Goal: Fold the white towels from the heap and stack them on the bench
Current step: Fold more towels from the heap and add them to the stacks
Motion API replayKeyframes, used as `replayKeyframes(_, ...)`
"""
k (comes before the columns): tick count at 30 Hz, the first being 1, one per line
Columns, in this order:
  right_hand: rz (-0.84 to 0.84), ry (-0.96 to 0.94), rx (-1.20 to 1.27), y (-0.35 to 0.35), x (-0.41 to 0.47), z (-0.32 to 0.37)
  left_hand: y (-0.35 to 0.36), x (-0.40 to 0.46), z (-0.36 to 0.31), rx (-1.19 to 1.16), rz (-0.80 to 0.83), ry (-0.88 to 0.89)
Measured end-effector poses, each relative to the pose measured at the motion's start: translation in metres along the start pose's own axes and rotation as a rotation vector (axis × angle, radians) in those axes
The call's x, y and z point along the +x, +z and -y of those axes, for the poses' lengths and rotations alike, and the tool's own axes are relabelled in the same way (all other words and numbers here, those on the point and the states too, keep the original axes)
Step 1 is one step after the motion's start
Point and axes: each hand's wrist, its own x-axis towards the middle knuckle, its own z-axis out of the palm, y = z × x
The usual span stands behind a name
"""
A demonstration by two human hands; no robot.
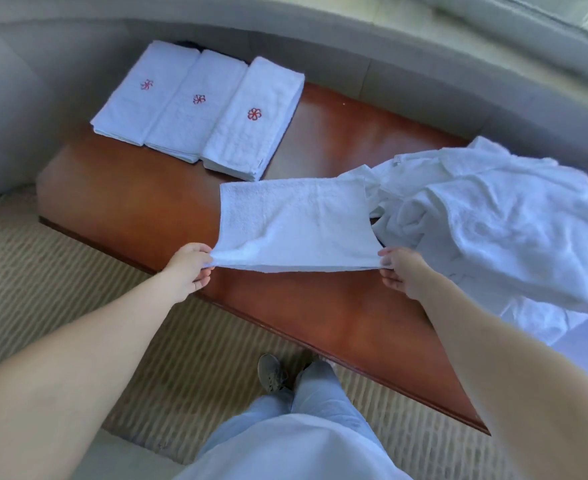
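left hand (189,265) and right hand (400,269) each pinch near corner of white towel (294,221), stretched over wooden bench (140,199). heap (493,216) at bench's right end, apparently touching towel. three folded stacks (199,109) at bench's far left.

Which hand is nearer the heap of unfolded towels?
Right. The right hand pinches the towel's near corner beside the heap; the left hand pinches the opposite corner, farther away.

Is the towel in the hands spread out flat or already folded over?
Folded over at least once: the towel shows doubled layers along its near edge, pinched between left hand and right hand. Its far end rests on the bench.
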Motion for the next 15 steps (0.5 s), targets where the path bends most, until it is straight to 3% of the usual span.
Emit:
replayKeyframes(6,0.07,-0.075,0.211,-0.028,-0.065,0.093,-0.017,-0.054,-0.097,-0.371,0.096,0.05)
replayKeyframes(12,0.17,-0.15,0.473,-0.045,-0.114,0.181,-0.028,-0.102,-0.177,-0.608,0.209,0.198)
replayKeyframes(15,0.139,-0.214,0.491,-0.04,-0.125,0.193,-0.026,-0.108,-0.193,-0.622,0.217,0.226)
